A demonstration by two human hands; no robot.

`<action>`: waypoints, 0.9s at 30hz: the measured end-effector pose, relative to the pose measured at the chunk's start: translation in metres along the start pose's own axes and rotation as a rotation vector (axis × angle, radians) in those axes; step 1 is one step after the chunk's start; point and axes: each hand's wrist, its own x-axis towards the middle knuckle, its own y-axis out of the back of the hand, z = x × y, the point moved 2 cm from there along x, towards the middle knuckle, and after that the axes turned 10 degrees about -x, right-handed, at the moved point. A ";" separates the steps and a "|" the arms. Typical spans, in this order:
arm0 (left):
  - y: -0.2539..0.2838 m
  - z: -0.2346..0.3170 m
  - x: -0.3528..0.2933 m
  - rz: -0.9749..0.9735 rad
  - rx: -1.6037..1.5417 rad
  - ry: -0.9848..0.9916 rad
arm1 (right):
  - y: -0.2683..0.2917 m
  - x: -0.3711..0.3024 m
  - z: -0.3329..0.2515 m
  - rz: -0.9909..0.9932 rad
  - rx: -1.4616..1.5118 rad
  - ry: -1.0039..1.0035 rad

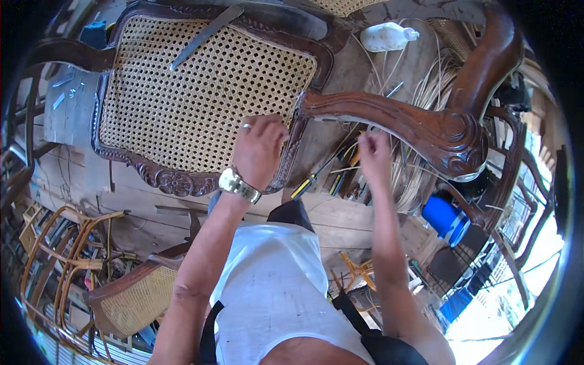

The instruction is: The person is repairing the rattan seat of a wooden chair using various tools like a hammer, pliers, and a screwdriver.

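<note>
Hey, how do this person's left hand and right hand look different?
The left hand wears a ring and a shiny watch; the right hand shows no watch.
The left hand is over the woven cane panel; the right hand is near the carved wooden armrest.
Both are bare, with curled fingers.

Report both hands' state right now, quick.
Left hand: curled, above the cane panel; can't tell if it holds anything.
Right hand: blurred, looks bunched; can't tell if it holds anything.
</note>
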 end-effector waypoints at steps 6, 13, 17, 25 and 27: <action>-0.011 -0.002 0.003 -0.268 0.142 -0.236 | -0.039 -0.085 -0.018 -0.152 -0.104 0.247; -0.008 -0.011 0.002 -0.219 0.081 -0.145 | -0.017 -0.124 -0.049 -0.185 -0.024 0.283; -0.013 -0.005 -0.003 -0.098 0.063 -0.122 | -0.010 -0.145 -0.056 -0.246 0.143 0.401; -0.029 -0.007 -0.010 -0.110 0.050 -0.001 | -0.044 -0.113 -0.086 -0.321 0.003 0.462; -0.027 -0.010 -0.010 -0.091 -0.036 0.012 | -0.053 -0.096 -0.102 -0.407 0.131 0.403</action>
